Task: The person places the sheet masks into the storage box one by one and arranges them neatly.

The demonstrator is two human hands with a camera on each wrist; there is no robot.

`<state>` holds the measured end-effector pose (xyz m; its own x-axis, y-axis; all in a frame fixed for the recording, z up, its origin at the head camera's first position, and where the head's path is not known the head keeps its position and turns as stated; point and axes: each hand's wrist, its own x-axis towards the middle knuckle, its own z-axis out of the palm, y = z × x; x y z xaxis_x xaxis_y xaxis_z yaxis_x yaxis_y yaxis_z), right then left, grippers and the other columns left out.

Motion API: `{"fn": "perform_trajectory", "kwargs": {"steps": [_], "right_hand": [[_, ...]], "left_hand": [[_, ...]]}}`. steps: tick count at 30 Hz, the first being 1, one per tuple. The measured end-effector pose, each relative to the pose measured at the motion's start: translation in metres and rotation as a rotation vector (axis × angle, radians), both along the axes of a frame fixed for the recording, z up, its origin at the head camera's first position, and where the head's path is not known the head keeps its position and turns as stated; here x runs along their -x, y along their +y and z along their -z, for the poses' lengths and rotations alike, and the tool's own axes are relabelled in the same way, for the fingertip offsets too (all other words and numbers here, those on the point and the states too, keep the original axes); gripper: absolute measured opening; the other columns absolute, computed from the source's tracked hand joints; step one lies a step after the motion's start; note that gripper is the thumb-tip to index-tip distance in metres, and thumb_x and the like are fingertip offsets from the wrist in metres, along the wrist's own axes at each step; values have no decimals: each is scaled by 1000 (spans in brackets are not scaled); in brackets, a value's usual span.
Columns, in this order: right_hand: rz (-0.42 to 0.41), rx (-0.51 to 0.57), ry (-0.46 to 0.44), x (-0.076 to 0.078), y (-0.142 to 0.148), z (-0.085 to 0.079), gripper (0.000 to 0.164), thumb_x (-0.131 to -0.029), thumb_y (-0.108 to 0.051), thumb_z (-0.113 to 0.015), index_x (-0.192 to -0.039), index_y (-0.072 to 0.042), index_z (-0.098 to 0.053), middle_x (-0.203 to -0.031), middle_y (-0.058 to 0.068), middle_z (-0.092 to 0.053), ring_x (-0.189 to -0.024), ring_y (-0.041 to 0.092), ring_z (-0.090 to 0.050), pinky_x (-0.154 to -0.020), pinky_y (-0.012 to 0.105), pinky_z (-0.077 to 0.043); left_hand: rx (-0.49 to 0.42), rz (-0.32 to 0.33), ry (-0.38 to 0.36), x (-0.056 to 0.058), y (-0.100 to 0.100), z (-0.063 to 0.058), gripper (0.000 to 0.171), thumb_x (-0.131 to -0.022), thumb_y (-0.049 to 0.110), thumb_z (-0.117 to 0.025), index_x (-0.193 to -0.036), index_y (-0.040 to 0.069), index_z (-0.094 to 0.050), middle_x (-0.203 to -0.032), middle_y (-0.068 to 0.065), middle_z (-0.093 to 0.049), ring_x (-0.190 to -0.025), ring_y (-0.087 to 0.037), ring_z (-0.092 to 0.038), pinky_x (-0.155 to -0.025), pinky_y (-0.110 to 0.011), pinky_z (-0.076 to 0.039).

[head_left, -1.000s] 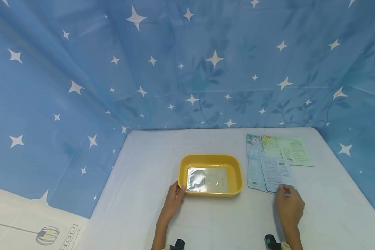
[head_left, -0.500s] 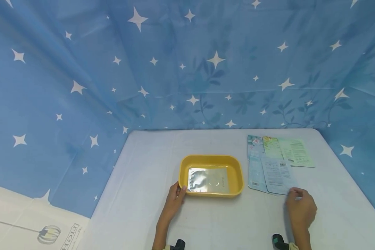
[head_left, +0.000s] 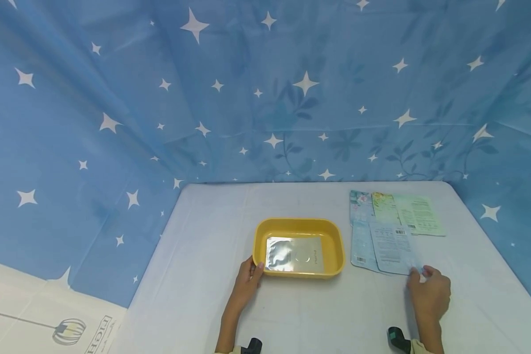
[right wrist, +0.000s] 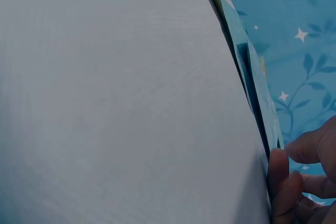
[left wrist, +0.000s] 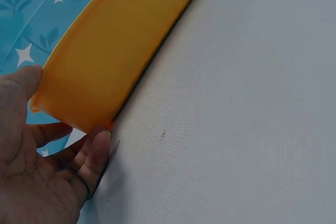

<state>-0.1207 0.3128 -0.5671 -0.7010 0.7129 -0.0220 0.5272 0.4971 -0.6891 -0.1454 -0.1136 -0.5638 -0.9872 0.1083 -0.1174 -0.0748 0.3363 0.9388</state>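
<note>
My left hand (head_left: 246, 281) holds a yellow plastic tray (head_left: 298, 275) at its front left corner. In the left wrist view, the thumb is on the rim of the tray (left wrist: 105, 56) and the fingers (left wrist: 97, 150) are low against its wall. A silver face mask packet (head_left: 294, 254) lies flat inside. On the right, my right hand (head_left: 430, 293) pinches the front right corner of a light blue face mask packet (head_left: 391, 248). The right wrist view shows thumb and fingertips (right wrist: 278, 166) at the edge of the packets (right wrist: 257, 85), seen nearly edge-on.
Beside that packet lies another blue one (head_left: 363, 246), partly covered. Behind them are a flowered blue packet (head_left: 361, 205), a yellow-green one (head_left: 385, 206) and a pale green one (head_left: 419, 215), overlapping. A starry blue curtain (head_left: 248, 98) borders the white table (head_left: 212, 221).
My right hand has slid rightward along the packet's front edge to its right corner, its thumb and forefinger now further apart. The left hand and the tray have stayed put.
</note>
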Motion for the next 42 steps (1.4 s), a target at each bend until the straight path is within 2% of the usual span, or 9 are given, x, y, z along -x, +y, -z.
{"fn": "perform_trajectory", "kwargs": {"steps": [5,15,20,25,36,42], "right_hand": [[1,-7,-8,1,2,3,45,-96,-16,-50,-126,18,-50,-118,36,-48,-114,54,-45,-89,64,-38],[30,56,15,4,6,4,48,-97,-15,-48,-129,20,-47,-125,38,-43,-119,55,-39,-96,64,-33],[45,85,-23,6,6,1,51,-97,-17,-48,-134,19,-42,-131,39,-36,-119,56,-37,-96,64,-33],[52,87,-53,8,7,0,54,-96,-19,-51,-134,18,-42,-133,38,-35,-116,55,-39,-95,64,-34],[31,54,-98,11,7,-2,49,-96,-23,-54,-124,18,-50,-125,38,-36,-105,53,-42,-83,63,-36],[31,35,-118,11,7,-1,49,-96,-23,-53,-123,18,-51,-122,38,-37,-101,53,-43,-79,62,-37]], "left_hand": [[-2,2,4,0,-1,2,67,-102,47,-45,-148,-1,-33,-116,-12,-49,-96,-15,-49,-70,-25,-53],[-1,3,5,0,-1,0,69,-103,45,-45,-149,-4,-29,-121,-15,-49,-100,-17,-50,-71,-25,-54],[6,-6,-4,0,-1,1,70,-102,47,-44,-149,-3,-29,-123,-15,-48,-101,-17,-51,-71,-23,-53],[10,-9,-8,0,0,2,71,-102,49,-43,-150,-2,-30,-123,-14,-48,-100,-17,-50,-72,-23,-53],[6,-9,3,1,0,1,71,-102,46,-44,-149,-5,-29,-121,-15,-49,-97,-16,-50,-69,-23,-52],[22,-24,-18,-2,1,0,72,-101,49,-45,-148,-4,-31,-121,-15,-49,-97,-16,-51,-71,-23,-52]]}}
